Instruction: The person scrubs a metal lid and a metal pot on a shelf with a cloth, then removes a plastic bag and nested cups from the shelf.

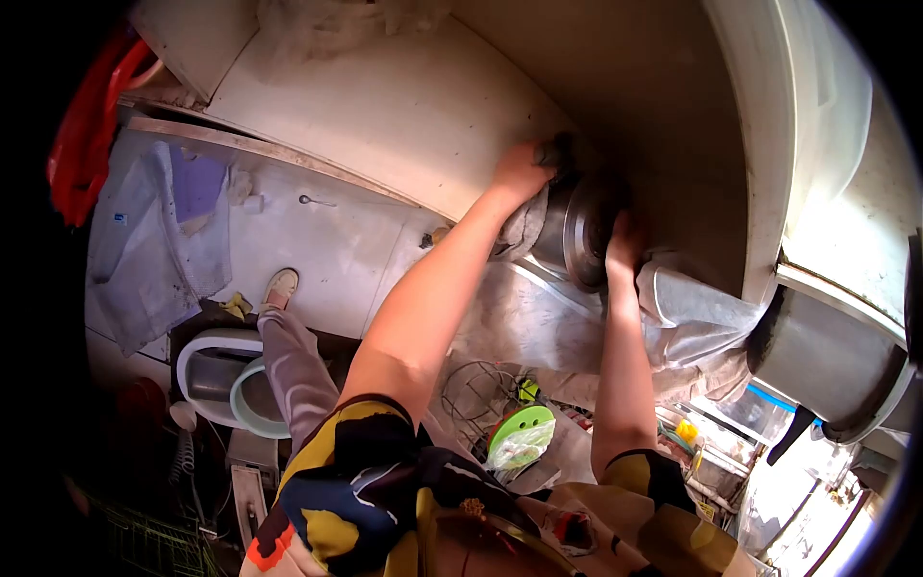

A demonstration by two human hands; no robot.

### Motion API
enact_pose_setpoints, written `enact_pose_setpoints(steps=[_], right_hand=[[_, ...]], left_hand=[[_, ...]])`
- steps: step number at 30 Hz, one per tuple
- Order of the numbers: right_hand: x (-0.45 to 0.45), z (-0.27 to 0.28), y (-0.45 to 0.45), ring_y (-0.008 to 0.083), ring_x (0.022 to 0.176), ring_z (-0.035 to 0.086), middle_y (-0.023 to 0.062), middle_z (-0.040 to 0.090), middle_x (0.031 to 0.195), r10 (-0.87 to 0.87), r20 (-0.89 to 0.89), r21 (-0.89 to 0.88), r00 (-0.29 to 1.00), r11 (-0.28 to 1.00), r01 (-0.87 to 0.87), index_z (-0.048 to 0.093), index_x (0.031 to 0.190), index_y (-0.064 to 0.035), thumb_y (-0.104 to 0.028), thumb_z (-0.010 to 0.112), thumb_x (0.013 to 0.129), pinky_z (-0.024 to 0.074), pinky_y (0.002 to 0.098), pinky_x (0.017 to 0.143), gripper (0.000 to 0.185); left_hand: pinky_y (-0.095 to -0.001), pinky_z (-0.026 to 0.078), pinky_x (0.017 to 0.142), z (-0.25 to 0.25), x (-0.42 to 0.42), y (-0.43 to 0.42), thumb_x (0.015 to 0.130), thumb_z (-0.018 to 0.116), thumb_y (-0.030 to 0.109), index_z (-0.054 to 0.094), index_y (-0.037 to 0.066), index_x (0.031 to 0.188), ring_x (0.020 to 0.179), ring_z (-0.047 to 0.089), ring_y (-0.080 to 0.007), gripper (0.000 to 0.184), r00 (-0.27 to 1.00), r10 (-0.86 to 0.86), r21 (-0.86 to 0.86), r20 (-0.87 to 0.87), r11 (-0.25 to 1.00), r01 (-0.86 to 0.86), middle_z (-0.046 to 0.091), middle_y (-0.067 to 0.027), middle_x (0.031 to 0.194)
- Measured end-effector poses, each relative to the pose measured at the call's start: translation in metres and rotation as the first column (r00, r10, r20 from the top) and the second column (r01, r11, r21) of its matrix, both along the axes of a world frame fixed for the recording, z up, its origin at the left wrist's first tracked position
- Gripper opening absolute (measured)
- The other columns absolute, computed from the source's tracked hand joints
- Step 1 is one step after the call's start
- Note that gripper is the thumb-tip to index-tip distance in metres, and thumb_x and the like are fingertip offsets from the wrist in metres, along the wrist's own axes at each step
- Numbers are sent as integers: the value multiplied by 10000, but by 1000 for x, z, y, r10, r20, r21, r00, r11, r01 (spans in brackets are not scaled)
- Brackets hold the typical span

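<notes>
A dark metal pot [553, 229] with a shiny round rim is at the shadowed inner corner of a pale cabinet, between my two hands. My left hand [524, 173] is closed at its far left side, by a dark part that looks like a handle. A grey cloth [525, 227] hangs below that hand, against the pot. On the right, my right hand [625, 248] grips the pot's edge; shadow hides its fingertips. Whether the round face turned right is the pot's base or opening, I cannot tell. Crumpled clear plastic sheeting [692, 298] lies just below my right hand.
The cabinet's pale board [385, 106] spans the top. A red bag [91, 135] hangs at left. On the lower floor are a spoon [315, 201], a white basin [207, 370] and a pale green bucket [252, 399]. A large metal pot [827, 351] juts out at right.
</notes>
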State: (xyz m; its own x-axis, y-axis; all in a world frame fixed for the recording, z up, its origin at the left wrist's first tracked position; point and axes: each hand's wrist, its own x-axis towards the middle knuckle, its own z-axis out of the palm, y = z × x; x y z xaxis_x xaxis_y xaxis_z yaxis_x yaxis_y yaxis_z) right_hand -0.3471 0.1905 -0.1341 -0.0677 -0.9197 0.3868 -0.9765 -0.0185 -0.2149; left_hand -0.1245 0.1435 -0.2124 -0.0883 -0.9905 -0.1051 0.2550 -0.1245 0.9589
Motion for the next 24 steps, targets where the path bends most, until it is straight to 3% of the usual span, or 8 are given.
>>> enact_pose_setpoints(steps=[2, 3, 4, 8, 12, 19, 21, 24], right_hand=[[32, 14, -1, 336, 1280, 351, 233, 399, 1353, -225, -86, 292, 971, 926, 240, 404, 1308, 26, -342, 432, 932, 245, 381, 1077, 527], [32, 11, -3, 336, 1280, 351, 233, 399, 1353, -220, -84, 290, 972, 928, 235, 404, 1308, 26, -342, 432, 932, 245, 381, 1077, 527], [31, 4, -6, 358, 1259, 368, 233, 416, 1337, -162, -29, 244, 986, 956, 164, 407, 1302, 31, -338, 446, 924, 263, 389, 1065, 530], [41, 0, -26, 361, 1253, 375, 230, 413, 1339, 120, 132, 194, 984, 970, -145, 404, 1311, 14, -321, 441, 925, 280, 395, 1055, 512], [72, 13, -62, 356, 1233, 391, 223, 422, 1326, 442, -17, 198, 897, 881, -430, 417, 1316, -35, -292, 429, 930, 293, 392, 1043, 464], [104, 16, -73, 379, 1240, 376, 233, 404, 1338, 540, -15, 265, 842, 814, -517, 405, 1332, -50, -314, 426, 930, 297, 435, 1025, 481], [116, 14, -50, 403, 1242, 364, 252, 383, 1347, 440, -201, 119, 875, 898, -424, 399, 1339, -57, -335, 426, 928, 296, 456, 1020, 497], [110, 8, -45, 421, 1243, 346, 265, 355, 1358, 415, -226, 129, 881, 910, -395, 380, 1350, -58, -364, 405, 931, 291, 466, 1023, 519]], left_hand=[[-360, 441, 883, 15, 13, 18, 687, 667, 130, 570, 41, 1138, 1029, 568, -334, 470, 999, 7, 57, 39, 998, -10, 615, -193, 1065], [-336, 432, 896, 22, 19, 29, 706, 675, 116, 564, 29, 1153, 1048, 569, -308, 469, 996, 16, 116, 83, 993, -25, 613, -182, 1096], [-337, 429, 901, 21, 21, 38, 708, 670, 103, 550, 9, 1156, 1037, 570, -319, 473, 997, 75, 94, -31, 993, -72, 612, -184, 1089], [-332, 409, 925, 29, 24, 77, 697, 671, 28, 541, 9, 1144, 1062, 544, -313, 466, 948, 316, 99, -31, 945, -311, 581, -170, 1108], [-329, 373, 955, 42, 25, 117, 630, 664, -83, 503, 53, 1073, 1083, 475, -298, 490, 898, 438, 45, -33, 899, -436, 469, -126, 1106], [-338, 340, 991, 53, 15, 161, 566, 672, -150, 485, 90, 1096, 1159, 418, -318, 612, 912, 409, 54, -12, 911, -408, 412, -136, 1193], [-349, 329, 1002, 54, 14, 155, 577, 660, -154, 487, 94, 1133, 1187, 400, -324, 633, 913, 406, 99, -35, 910, -402, 411, -144, 1216], [-364, 326, 1010, 53, 24, 116, 672, 624, -64, 522, 72, 1147, 1176, 415, -334, 505, 861, 509, -3, -10, 861, -509, 443, -142, 1227]])
